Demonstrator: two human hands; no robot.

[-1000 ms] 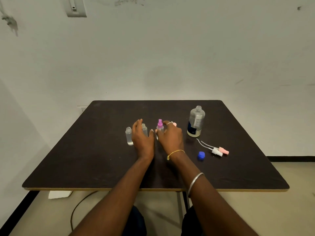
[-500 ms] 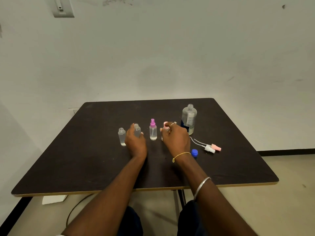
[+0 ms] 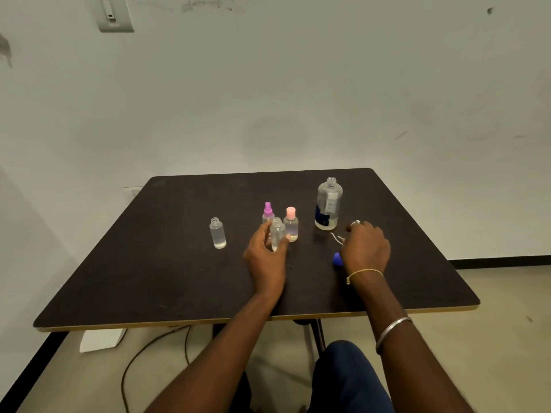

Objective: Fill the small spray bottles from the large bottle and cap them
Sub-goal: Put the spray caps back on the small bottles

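On the dark table [image 3: 167, 275], my left hand [image 3: 265, 260] grips an uncapped small bottle [image 3: 277, 234] between thumb and fingers, just in front of the purple-sprayer bottle [image 3: 267, 212] and the pink-capped bottle [image 3: 291, 225]. Another uncapped small bottle [image 3: 218, 234] stands alone to the left. The large open bottle [image 3: 328, 204] stands at the right. My right hand [image 3: 366, 247] is curled, knuckles up, over the loose spray heads, whose white tubes [image 3: 337, 238] stick out to its left. Whether it holds one is hidden. A blue cap [image 3: 337, 259] lies by that wrist.
The table's near edge [image 3: 238, 321] runs across in front of me, with a cable [image 3: 131, 365] on the floor below it. A white wall rises close behind the table.
My right hand left the pink-capped bottle and moved right to the spray heads. My left hand brought the uncapped bottle rightwards, in front of the two capped ones.
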